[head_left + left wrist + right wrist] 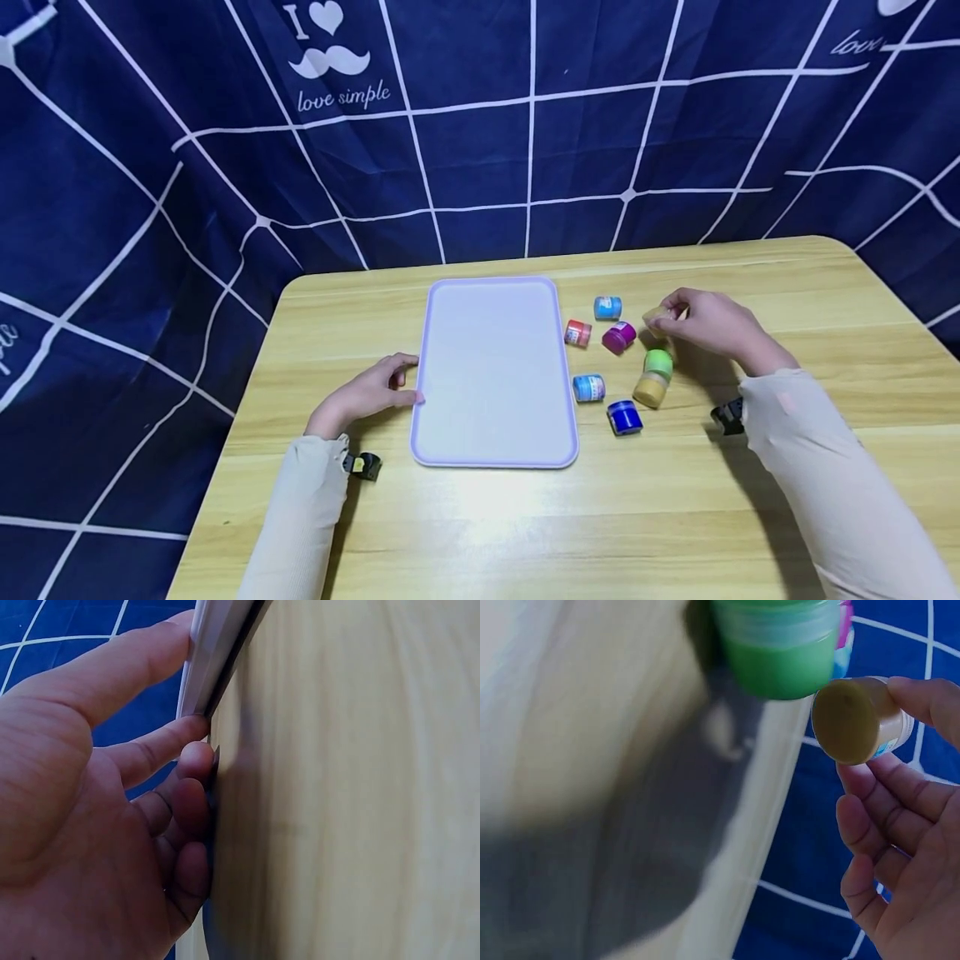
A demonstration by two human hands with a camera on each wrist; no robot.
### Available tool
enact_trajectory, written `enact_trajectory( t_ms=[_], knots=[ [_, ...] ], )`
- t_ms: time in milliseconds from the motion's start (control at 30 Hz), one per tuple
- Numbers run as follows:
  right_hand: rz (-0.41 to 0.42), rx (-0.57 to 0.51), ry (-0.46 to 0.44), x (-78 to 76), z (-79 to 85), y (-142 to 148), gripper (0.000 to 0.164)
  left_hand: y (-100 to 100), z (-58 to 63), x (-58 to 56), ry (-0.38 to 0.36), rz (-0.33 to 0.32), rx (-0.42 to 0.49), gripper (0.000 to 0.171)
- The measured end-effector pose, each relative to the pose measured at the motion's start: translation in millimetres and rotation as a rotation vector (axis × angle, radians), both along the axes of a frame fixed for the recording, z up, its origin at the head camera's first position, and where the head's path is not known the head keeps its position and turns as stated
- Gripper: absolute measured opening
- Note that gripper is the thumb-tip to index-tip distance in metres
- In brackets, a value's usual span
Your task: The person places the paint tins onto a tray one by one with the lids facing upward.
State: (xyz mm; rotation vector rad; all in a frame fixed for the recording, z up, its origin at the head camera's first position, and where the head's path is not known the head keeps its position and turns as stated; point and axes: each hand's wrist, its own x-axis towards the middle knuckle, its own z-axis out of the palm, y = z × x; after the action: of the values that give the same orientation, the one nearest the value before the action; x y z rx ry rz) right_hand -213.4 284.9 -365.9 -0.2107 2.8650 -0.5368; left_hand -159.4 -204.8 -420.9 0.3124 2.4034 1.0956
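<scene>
tray (491,375), white with a lilac rim, lies at the center of the head view, flat on the wood-grain table (487,533). the left hand (365,393), left of center, touches the tray's left rim with thumb and forefinger, these two spread apart. the right hand (708,321), right of center, pinches a tan jar (656,317) between thumb and fingers. seven jars are located between the tray and the right hand: light blue (607,307), red (578,333), purple (619,337), blue with a pale label (588,387), dark blue (625,417), green (658,362) and a second tan jar (650,389). the last two overlap in the view; contact cannot be confirmed. a dark blue curtain (480,158) with white lines fills the upper frame.

left wrist view: the tray edge runs down from the upper center. thumb tip and forefinger tip touch it at separate points; the remaining fingers are curled loosely beneath, close together. the table occupies the right half.

right wrist view: the held tan jar is tilted at right of center, thumb above it, fingertips below it. lower fingers are bent. the green jar is at upper center, partly cut off by the frame.
</scene>
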Motion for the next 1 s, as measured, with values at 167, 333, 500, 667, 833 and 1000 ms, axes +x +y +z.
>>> enact_trajectory(
  t_ms=[167, 333, 500, 667, 833, 1000],
  knots=[
    [0.005, -0.001, 0.03, 3.1, 8.0, -13, 0.055, -1, -1.1, -0.7, -0.025, 0.004, 0.066, 0.061],
    [0.039, -0.017, 0.067, 5.4, 16.3, -26, 0.052, -2, -1.9, -2.1, -0.035, 0.003, 0.101, 0.06],
    [0.063, -0.052, 0.089, 7.9, 25.2, -42, 0.049, -2, -2.2, -2.2, -0.035, 0.004, 0.105, 0.06],
    [0.08, -0.108, 0.074, 11.2, 30.5, -59, 0.047, -3, -3.5, -0.9, -0.04, 0.012, 0.107, 0.059],
    [0.098, -0.145, 0.047, 14.4, 32.2, -73, 0.048, -2, -3.7, 0.0, -0.046, 0.018, 0.112, 0.059],
    [0.145, -0.172, 0.046, 20.0, 32.1, -87, 0.044, -2, -1.8, -0.3, -0.05, 0.018, 0.12, 0.06]
  ],
)
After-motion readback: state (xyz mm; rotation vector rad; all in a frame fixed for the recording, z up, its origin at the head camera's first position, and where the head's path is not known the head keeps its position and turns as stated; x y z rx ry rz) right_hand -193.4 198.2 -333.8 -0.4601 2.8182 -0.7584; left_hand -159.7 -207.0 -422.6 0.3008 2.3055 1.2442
